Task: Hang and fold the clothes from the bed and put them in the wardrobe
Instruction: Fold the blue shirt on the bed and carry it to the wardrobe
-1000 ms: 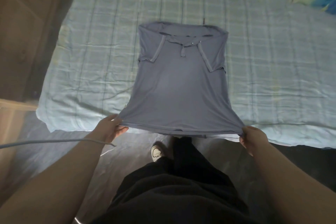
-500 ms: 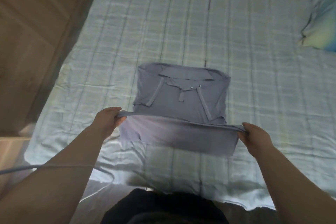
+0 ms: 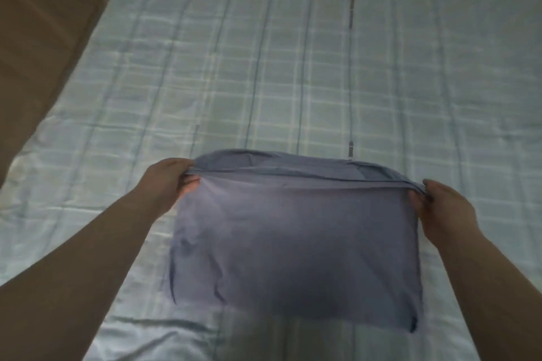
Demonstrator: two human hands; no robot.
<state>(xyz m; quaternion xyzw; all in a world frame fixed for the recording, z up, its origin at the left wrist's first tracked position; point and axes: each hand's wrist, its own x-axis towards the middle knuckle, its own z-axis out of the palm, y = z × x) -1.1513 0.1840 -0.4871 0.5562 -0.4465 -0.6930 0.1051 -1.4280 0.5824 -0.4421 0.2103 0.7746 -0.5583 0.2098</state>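
Has carried the hem of the grey-blue polo shirt point(image 3: 293, 249) up over the collar since half a second ago. Pinches its far left corner with the left hand point(image 3: 170, 182) and its far right corner with the right hand point(image 3: 443, 208), fingers curled on the fabric. Lies doubled at lower centre of the frame on a creased, pale blue checked bedsheet point(image 3: 322, 82). Shows a brown wooden cabinet point(image 3: 38, 23) at upper left, beside the bed's edge.

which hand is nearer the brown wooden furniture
The left hand, pinching the shirt's corner on the wooden furniture's side; the right hand grips the opposite corner.
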